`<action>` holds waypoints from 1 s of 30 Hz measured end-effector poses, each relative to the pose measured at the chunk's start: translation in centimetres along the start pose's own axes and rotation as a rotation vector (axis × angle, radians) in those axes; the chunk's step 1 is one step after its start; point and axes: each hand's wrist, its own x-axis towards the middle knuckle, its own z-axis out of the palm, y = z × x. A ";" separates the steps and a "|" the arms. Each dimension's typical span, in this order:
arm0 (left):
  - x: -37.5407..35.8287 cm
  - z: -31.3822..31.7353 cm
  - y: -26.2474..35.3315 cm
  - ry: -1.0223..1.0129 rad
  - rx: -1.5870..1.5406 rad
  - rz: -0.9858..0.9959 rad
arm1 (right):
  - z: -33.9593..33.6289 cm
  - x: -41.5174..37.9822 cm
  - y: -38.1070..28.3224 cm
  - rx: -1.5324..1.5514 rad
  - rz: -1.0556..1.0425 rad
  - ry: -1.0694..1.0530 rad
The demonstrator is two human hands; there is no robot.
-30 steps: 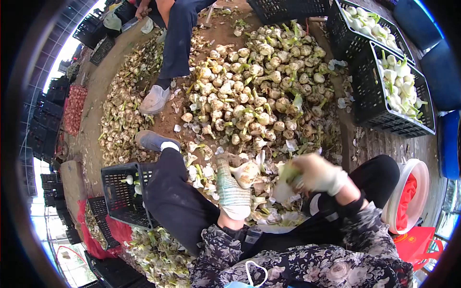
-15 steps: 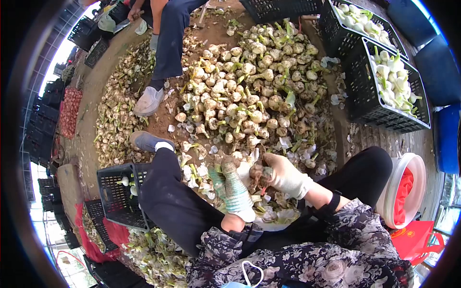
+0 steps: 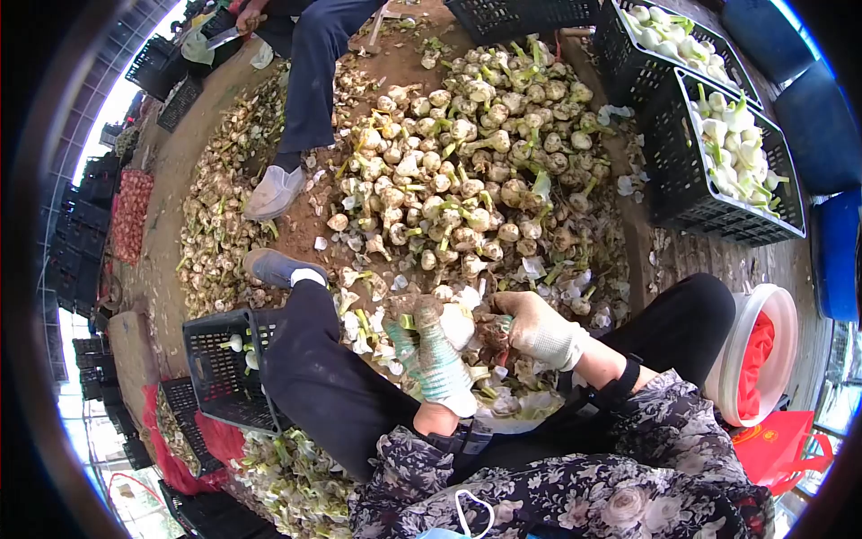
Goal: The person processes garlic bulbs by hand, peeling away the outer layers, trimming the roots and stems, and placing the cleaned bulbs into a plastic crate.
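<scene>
Between my knees, my left hand (image 3: 429, 355), in a white glove with green stripes, is closed around a garlic bulb (image 3: 458, 327); the bulb's peeled white side faces my other hand. My right hand (image 3: 541, 331), in a dirty white glove, pinches a brown, root-like clump (image 3: 493, 332) close beside that bulb. Whether a tool is hidden in the right fingers cannot be seen. Just beyond both hands spreads a large heap of unpeeled garlic bulbs (image 3: 467, 171). Loose skins and cut pieces lie under and around my hands.
Black crates (image 3: 727, 193) of white garlic stand at the right. A white bucket (image 3: 783, 355) with red cloth sits by my right knee, and a black crate (image 3: 224, 368) by my left leg. Another person's leg (image 3: 310, 81) is across the heap; that person's hand (image 3: 250, 20) holds a blade.
More of the white bulb shows between my hands, and my right hand has shifted slightly with the brown clump turned. The other person's hand and leg have moved a little left.
</scene>
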 end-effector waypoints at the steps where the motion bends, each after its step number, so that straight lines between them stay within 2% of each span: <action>1: 0.2 -0.2 -0.1 0.002 0.001 0.001 | 0.1 0.0 0.3 0.000 0.000 -0.002; 3: 0.6 -0.7 -0.8 -0.021 0.174 0.152 | 0.5 0.0 1.1 0.187 0.003 0.066; 4: 0.7 -0.8 -1.0 -0.022 0.175 0.150 | 0.7 0.5 2.0 0.138 -0.101 0.097; 7: 0.4 -0.4 -0.8 -0.008 0.131 0.092 | 1.5 1.1 3.9 0.231 -0.131 0.076; 8: -0.2 0.5 0.1 0.020 0.092 0.009 | 2.1 -0.1 1.1 -0.229 -0.092 0.222; 9: -0.5 0.9 0.7 0.047 0.054 -0.074 | 2.3 -0.1 1.1 -0.228 -0.093 0.222; 10: -0.3 0.8 0.3 0.047 0.055 -0.074 | 2.4 -0.1 1.2 -0.261 -0.108 0.263; 11: -0.1 0.5 -0.2 0.024 0.095 0.051 | 2.5 -0.2 1.3 -0.293 -0.122 0.305; 12: 0.0 0.4 -0.6 0.000 0.134 0.175 | 2.1 -0.2 1.1 -0.079 -0.103 0.269; 13: -0.1 0.4 -0.5 -0.002 0.134 0.173 | 1.2 -0.7 -1.1 0.188 0.151 0.210; 15: -0.4 0.6 0.1 -0.063 0.012 0.051 | 0.0 0.6 0.9 0.193 -0.029 0.278; 16: -0.6 0.4 0.5 -0.095 0.098 0.060 | -0.3 0.5 0.7 0.341 -0.141 0.205; 17: -0.6 0.4 0.4 -0.097 0.099 0.061 | -0.1 0.5 0.5 0.342 -0.143 0.206; 19: -0.5 0.3 -0.1 -0.081 0.329 0.222 | 0.5 0.1 -0.1 0.270 -0.156 0.118; 20: -0.2 -0.5 -0.9 -0.060 0.455 0.284 | 0.2 1.4 2.1 0.038 -0.235 0.079; 21: -0.3 -0.6 -0.9 -0.061 0.459 0.281 | 0.5 4.3 6.2 0.333 -0.215 -0.006; 23: -0.4 -0.3 -0.7 -0.108 0.473 0.444 | -0.1 2.0 3.0 0.086 -0.163 0.033; 24: -0.1 -0.9 -1.3 -0.135 0.397 0.392 | -0.5 1.4 1.7 0.084 -0.165 0.034; 25: 0.0 -1.0 -1.2 -0.134 0.396 0.393 | -0.7 0.9 0.7 -0.041 -0.166 0.029; 26: 0.2 -1.1 -1.0 -0.176 0.477 0.504 | -0.9 0.6 0.1 -0.164 -0.166 0.024; 27: 0.2 -1.2 -0.9 -0.219 0.560 0.614 | -1.1 0.4 0.0 -0.162 -0.167 0.023; 28: 0.2 -0.6 -1.0 -0.128 0.396 0.421 | -1.3 0.1 0.1 -0.067 -0.102 0.010; 29: 0.0 -0.4 -0.6 -0.129 0.398 0.421 | -1.5 -0.2 0.1 0.029 -0.037 -0.001; 30: -0.3 -0.2 0.2 -0.128 0.316 0.263 | -1.5 -0.4 0.0 0.055 -0.003 -0.012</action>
